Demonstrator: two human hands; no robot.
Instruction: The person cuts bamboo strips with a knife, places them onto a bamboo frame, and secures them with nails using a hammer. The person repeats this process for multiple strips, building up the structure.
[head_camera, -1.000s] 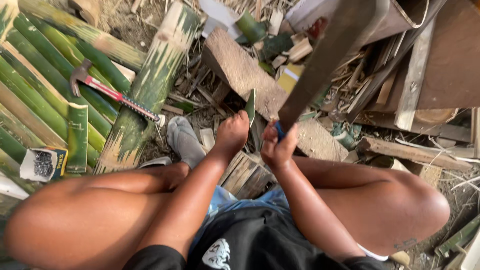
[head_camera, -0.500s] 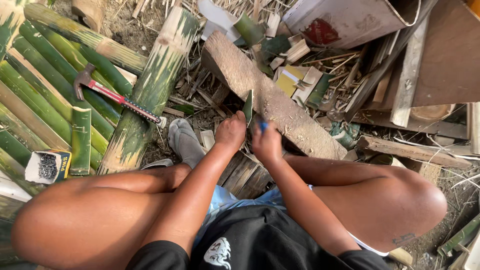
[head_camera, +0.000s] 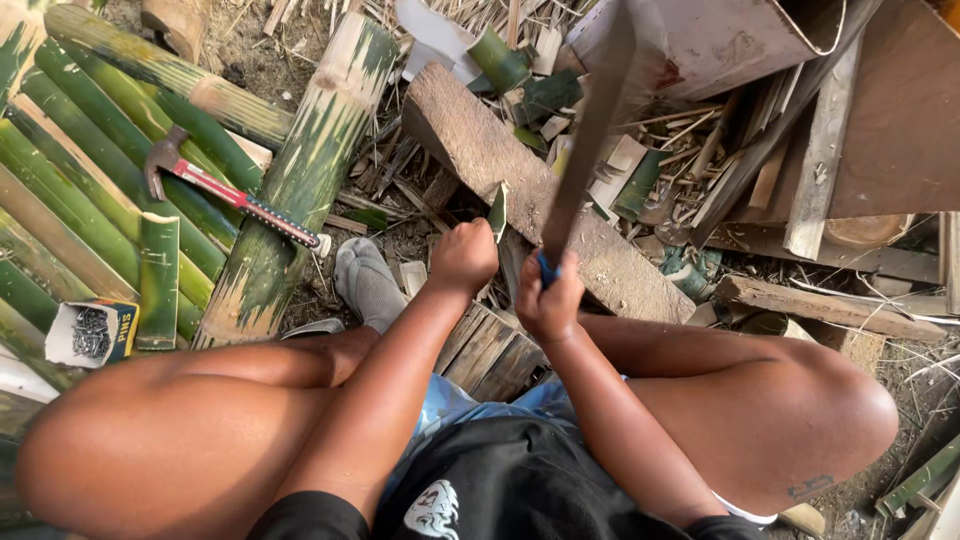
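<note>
My left hand (head_camera: 464, 255) is closed around a short green bamboo piece (head_camera: 497, 210) that stands upright against a thick wooden plank (head_camera: 480, 135). My right hand (head_camera: 549, 295) grips the blue handle of a long machete (head_camera: 590, 130), whose blade is raised up and away from me, above the plank. The two hands are close together, just in front of my knees. I sit low with both legs bent, a grey sandal (head_camera: 365, 280) under my left foot.
Split green bamboo slats (head_camera: 70, 190) lie at the left with a red-handled claw hammer (head_camera: 235, 200) on them and an open box of nails (head_camera: 92, 332). A wide bamboo half (head_camera: 310, 170) lies beside them. Boards, scrap wood and bamboo offcuts pile at the right.
The machete was raised a second ago, came down to the bamboo piece half a second ago, and is lifted again now. My left hand has stayed on the bamboo piece.
</note>
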